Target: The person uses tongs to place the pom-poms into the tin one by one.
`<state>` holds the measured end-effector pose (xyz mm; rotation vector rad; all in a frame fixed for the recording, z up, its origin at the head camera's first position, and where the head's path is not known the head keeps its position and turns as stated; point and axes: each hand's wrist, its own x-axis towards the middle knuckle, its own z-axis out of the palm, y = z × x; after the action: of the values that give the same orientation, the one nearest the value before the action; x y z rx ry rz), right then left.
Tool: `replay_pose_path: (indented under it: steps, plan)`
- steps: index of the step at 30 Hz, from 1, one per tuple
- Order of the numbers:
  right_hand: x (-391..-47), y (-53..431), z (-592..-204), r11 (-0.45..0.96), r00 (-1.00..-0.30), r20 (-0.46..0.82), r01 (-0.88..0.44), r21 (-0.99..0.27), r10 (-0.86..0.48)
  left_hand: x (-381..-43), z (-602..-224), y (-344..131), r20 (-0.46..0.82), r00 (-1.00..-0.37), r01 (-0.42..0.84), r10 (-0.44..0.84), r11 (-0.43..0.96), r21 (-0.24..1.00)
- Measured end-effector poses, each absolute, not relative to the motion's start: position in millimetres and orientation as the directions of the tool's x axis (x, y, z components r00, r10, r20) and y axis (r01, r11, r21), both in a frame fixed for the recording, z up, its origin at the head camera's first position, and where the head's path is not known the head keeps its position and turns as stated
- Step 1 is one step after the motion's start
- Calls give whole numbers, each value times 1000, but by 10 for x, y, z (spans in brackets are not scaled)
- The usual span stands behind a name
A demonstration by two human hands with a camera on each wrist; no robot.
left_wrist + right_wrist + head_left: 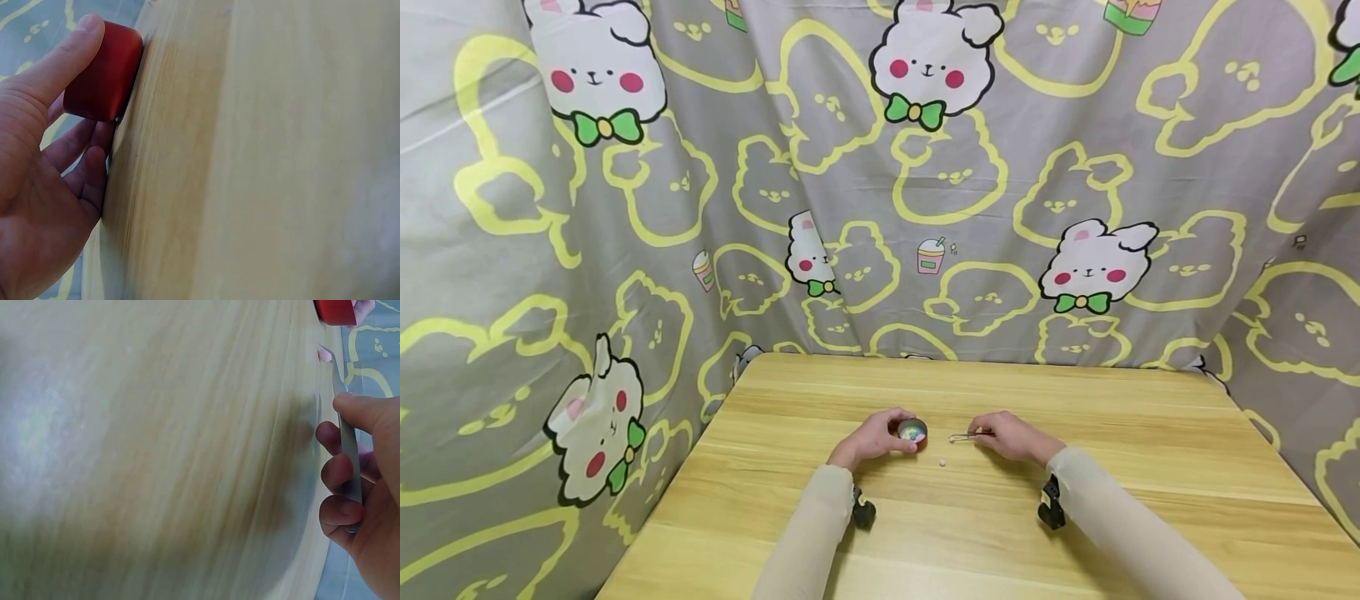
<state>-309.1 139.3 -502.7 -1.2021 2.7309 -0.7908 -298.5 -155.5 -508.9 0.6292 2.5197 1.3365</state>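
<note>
My left hand (880, 435) holds a small red round tin (107, 72) on the wooden table, thumb on one side and fingers round the other. Inside the tin, small pastel-coloured pieces (913, 434) show in the head view. To the right of it, my right hand (1009, 435) pinches a pair of metal tweezers (347, 444) whose tips point left at the tin. At the tweezer tips, a small pale pink piece (324, 355) overlaps them in the right wrist view. A small pale bead (942, 462) lies on the table between the hands, nearer me.
The wooden table (1000, 542) reaches back to a grey curtain (865, 125) with cartoon bunnies, which also hangs at both sides. Each wrist wears a dark camera mount, such as the left one (863, 510), close above the tabletop.
</note>
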Motion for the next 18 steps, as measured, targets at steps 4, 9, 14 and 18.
replay_pose_path:
  steps: [4, 9, 14, 18]
  plan:
    - [-3084, 1396, -5019, 577, -707, 129, -656, -486, -696, -2978, -5088, -1553, 7, -885, 266, 466, 492, 829]
    - [-3089, 1405, -5043, 580, -709, 119, -651, -490, -695, -3015, -5145, -1565, 4, -885, 274, 465, 513, 814]
    - [-3092, 1408, -5052, 578, -708, 128, -654, -488, -694, -3015, -5141, -1565, -7, -891, 254, 453, 512, 821]
    - [-3098, 1410, -5063, 575, -705, 142, -663, -480, -694, -3012, -5132, -1566, -11, -892, 249, 453, 511, 823]
